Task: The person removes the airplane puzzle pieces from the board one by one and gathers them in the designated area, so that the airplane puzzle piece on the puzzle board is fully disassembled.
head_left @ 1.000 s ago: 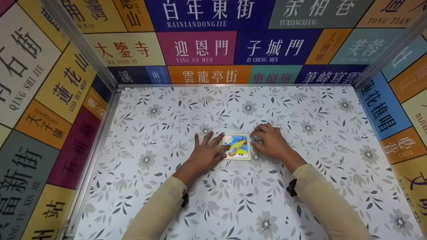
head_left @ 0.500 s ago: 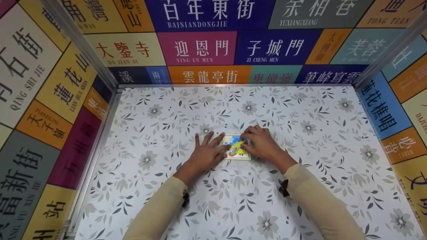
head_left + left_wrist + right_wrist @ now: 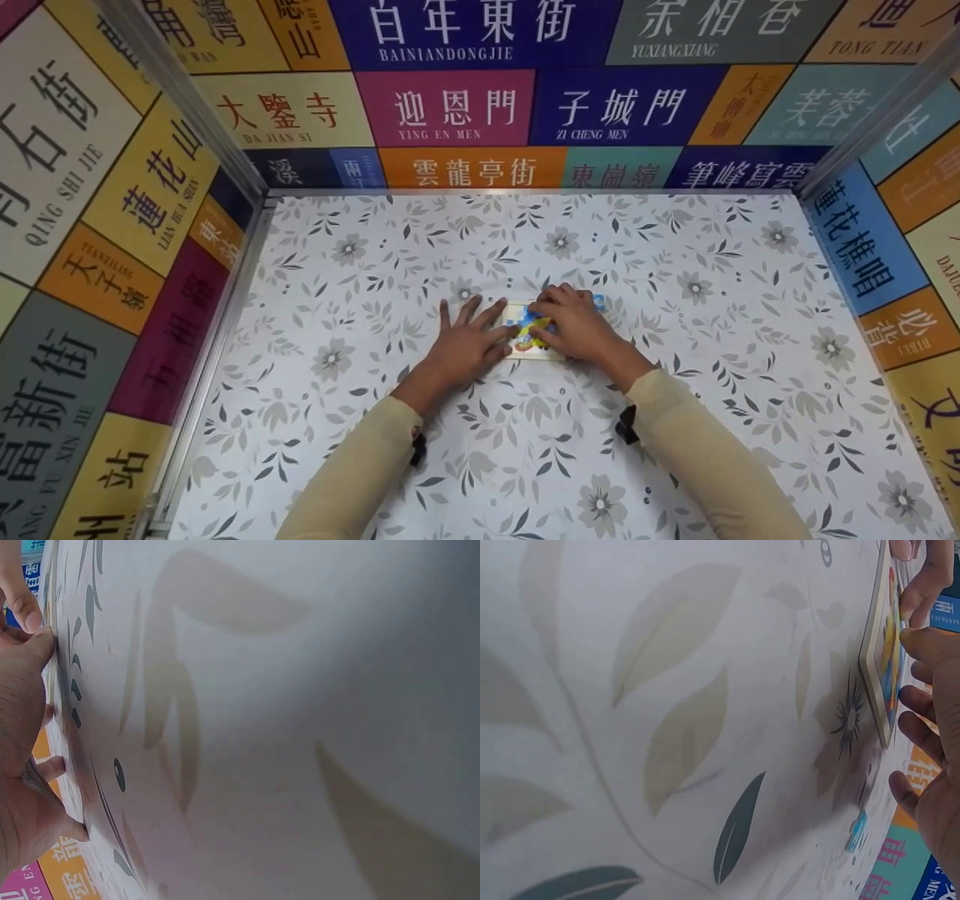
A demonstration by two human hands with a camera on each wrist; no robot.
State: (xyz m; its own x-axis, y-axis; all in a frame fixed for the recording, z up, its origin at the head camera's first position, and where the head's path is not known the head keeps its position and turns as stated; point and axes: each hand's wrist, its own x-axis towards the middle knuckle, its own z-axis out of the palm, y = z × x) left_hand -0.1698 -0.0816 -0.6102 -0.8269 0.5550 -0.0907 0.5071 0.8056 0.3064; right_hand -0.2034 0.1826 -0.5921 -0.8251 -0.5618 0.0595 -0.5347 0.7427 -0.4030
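Observation:
A small framed jigsaw puzzle (image 3: 528, 343) with a yellow airplane on a blue sky lies flat on the table. My left hand (image 3: 463, 341) has its fingers spread at the left edge, with the thumb over the cream border. From the right, my right hand (image 3: 579, 324) reaches over the picture, thumb and index fingertips down on it and apart, covering its right part. In the right wrist view, the puzzle's edge (image 3: 872, 664) shows close beside that hand's fingertips. A loose blue piece (image 3: 598, 301) lies on the table beyond the right hand's knuckles.
The table (image 3: 420, 465) has a white cover with grey leaves and flowers. Upright panels (image 3: 450, 109) with coloured street-name signs stand at the back and both sides. A metal rail (image 3: 525, 192) runs along the far edge.
My right hand has moved left, from beside the puzzle to over its right part. The loose blue piece now shows behind it. My left hand has stayed in place.

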